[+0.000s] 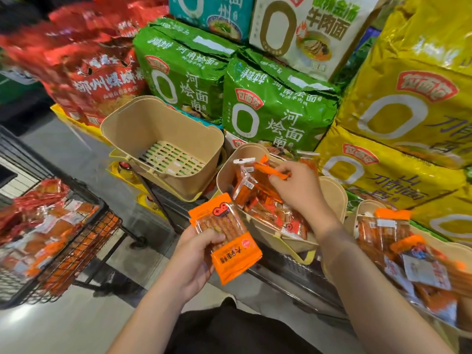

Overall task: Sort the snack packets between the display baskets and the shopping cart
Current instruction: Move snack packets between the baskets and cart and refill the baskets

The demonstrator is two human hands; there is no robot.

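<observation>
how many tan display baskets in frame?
3. One empty basket at centre left; the middle basket, full of packets, where the right hand reaches; a third basket at the right edge, partly cut off. More may lie outside the frame.

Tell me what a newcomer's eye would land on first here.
First, the orange snack packet that the left hand holds up in the centre, while the right hand pinches another orange packet over the middle basket full of packets. Next, the empty beige basket to its left, and behind them the wall of big green noodle bags.
</observation>
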